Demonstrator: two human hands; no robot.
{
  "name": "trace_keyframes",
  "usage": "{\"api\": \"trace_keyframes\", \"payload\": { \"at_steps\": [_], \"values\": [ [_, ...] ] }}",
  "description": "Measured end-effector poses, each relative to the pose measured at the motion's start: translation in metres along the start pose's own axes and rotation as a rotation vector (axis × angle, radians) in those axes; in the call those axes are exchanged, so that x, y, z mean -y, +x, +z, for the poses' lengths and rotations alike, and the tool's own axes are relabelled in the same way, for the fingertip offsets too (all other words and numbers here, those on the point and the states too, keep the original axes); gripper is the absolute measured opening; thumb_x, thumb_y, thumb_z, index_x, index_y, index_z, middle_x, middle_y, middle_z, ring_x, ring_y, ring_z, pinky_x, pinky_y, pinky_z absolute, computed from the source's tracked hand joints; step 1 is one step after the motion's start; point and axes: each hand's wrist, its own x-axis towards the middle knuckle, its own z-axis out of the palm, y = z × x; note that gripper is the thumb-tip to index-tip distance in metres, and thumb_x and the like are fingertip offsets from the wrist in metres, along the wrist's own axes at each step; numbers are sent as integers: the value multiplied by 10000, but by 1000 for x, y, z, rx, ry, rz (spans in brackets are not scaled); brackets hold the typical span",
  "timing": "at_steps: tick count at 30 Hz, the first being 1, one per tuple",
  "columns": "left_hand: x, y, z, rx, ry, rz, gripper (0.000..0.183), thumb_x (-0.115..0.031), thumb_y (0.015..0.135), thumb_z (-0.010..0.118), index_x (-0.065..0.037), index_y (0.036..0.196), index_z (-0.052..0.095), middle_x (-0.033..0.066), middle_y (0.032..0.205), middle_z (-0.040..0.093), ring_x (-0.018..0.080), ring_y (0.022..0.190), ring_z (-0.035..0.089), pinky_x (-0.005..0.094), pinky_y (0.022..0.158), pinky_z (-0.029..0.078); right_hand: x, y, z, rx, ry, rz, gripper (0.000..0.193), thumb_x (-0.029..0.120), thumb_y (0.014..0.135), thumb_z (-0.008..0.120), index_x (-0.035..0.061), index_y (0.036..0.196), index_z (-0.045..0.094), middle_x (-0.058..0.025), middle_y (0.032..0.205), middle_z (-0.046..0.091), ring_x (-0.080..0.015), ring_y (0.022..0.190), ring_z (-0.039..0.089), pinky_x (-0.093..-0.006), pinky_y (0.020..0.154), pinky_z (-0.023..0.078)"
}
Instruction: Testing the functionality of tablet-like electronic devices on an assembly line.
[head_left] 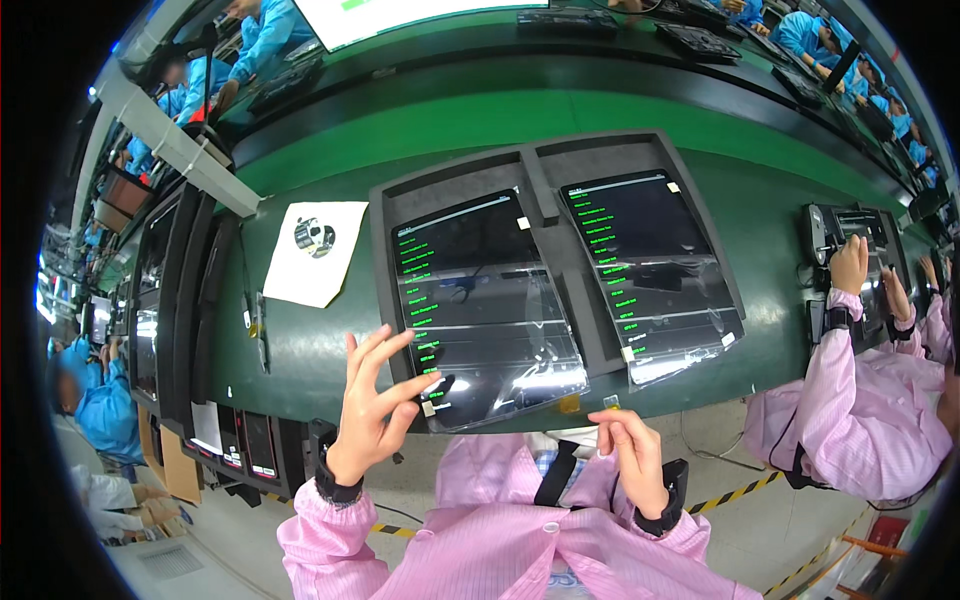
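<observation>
Two black tablets lie side by side in a dark grey foam tray [560,262], their screens lit with green text lists. My left hand [372,415] is over the lower left corner of the left tablet [490,310], fingers spread, holding nothing. Its index fingertip is at the screen; whether it touches, I cannot tell. Clear film with small pale tabs covers the left tablet and the right tablet [655,275]. My right hand [635,455] hovers at the bench's near edge, below the gap between the tablets. Its fingers are loosely bent and apart, with nothing seen in them.
A white sheet [315,255] with a round printed picture lies left of the tray on the green bench [780,240]. Dark trays [160,290] stack at the left. A co-worker in pink [850,410] handles a device at the right. A grey post [180,140] rises at the back left.
</observation>
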Motion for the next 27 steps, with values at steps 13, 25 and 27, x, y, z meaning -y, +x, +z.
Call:
{"api": "trace_keyframes", "payload": {
  "at_steps": [13, 25, 27],
  "values": [
    [0, 12, -9, -211, 199, 47, 602, -444, 990, 232, -109, 980, 732, 179, 1316, 485, 362, 1306, 342, 544, 1132, 86, -17, -1, -87, -468, 180, -119, 109, 84, 991, 405, 93, 1075, 335, -33, 694, 460, -76, 606, 381, -211, 563, 314],
    [-34, 55, -6, -183, 247, 175, 600, -431, 993, 227, -98, 965, 724, 171, 1323, 478, 356, 1315, 336, 536, 1138, 95, -35, 30, -115, -457, 271, -124, 85, 89, 990, 412, 92, 1031, 337, -25, 691, 499, -57, 593, 382, -202, 547, 320],
    [-42, 62, -5, -168, 261, 193, 594, -428, 992, 229, -96, 967, 721, 171, 1321, 479, 357, 1313, 341, 540, 1137, 95, -37, 32, -116, -458, 290, -108, 86, 87, 985, 418, 90, 1006, 335, -27, 689, 507, -58, 589, 384, -205, 546, 323]
  ]
}}
